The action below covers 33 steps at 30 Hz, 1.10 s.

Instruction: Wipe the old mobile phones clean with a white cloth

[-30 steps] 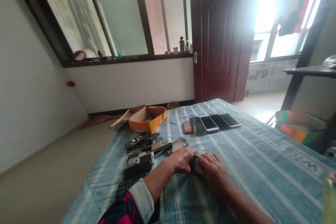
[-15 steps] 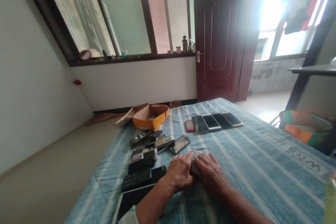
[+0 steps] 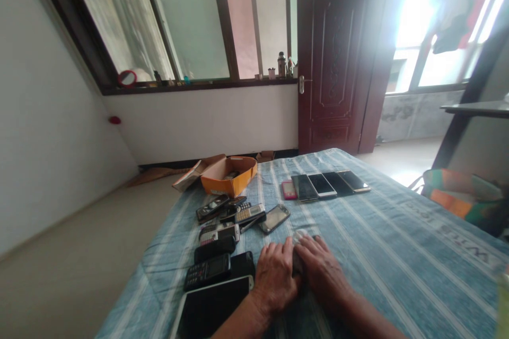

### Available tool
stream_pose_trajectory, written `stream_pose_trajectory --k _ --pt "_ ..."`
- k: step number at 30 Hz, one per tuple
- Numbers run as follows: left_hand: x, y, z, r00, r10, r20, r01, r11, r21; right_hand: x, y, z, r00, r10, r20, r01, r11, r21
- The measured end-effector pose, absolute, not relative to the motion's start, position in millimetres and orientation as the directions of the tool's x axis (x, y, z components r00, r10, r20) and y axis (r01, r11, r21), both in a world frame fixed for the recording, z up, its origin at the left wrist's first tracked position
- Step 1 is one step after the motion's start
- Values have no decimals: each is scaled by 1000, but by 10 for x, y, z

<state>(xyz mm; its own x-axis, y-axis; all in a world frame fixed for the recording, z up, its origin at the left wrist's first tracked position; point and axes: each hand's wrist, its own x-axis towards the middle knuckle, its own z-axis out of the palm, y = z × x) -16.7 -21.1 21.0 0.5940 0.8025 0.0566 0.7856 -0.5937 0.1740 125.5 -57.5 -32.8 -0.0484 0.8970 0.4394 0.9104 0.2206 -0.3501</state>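
Note:
My left hand and my right hand are pressed close together low over the striped cloth. Under the right fingers a crumpled white cloth pokes out, its middle bunched between the two hands. Closed fingers of the left hand grip something mostly hidden; a small dark edge shows by the right fingertips. Just left of my left hand lie a white-framed tablet and a black keypad phone. Beyond the fingertips rests a silver-edged touchscreen phone.
Several older phones, one with a beige keypad, are heaped on the left. An open orange box stands behind them. Flat smartphones, including a white one, lie in a row beside a small pink item. The bed's blue-striped cover runs right.
Both hands have shifted slightly, the left one turning and sliding right, so more of the tablet shows. The white cloth stays between them. The phones around have not moved.

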Motion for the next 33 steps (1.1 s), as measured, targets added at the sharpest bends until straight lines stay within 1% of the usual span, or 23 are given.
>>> stream_pose_trajectory --k 2,4,8,11,13,16,20,23,26,30,33 --pt "-174 -213 173 588 804 84 784 -593 186 1227 -582 -339 -92 894 439 894 268 -360" --pt "-178 -219 143 585 804 107 781 -594 193 1255 -577 -346 -83 891 446 900 259 -350" --pt "-171 -250 122 579 802 145 780 -597 189 1421 -557 -320 24 888 459 941 135 -311" --pt "-161 -270 130 580 796 172 777 -604 177 1522 -554 -278 105 897 430 946 43 -321" --pt "-157 -273 132 580 794 179 775 -606 177 1530 -562 -259 124 900 418 945 21 -326" --pt "-157 -270 122 577 794 192 773 -607 184 1452 -588 -257 71 902 425 942 79 -325" --pt "-168 -266 94 589 781 210 764 -622 172 1310 -626 -257 -95 907 411 916 241 -320" --pt "-166 -259 75 590 782 202 768 -620 158 1289 -634 -243 -144 908 393 903 282 -322" --pt "-147 -245 60 579 785 219 776 -613 146 1365 -611 -240 -84 913 398 926 219 -307" --pt "-107 -231 47 562 789 247 784 -604 144 1522 -549 -271 74 906 416 947 68 -315" --pt "-72 -221 53 542 806 238 802 -581 139 1561 -520 -299 125 895 428 943 28 -333"
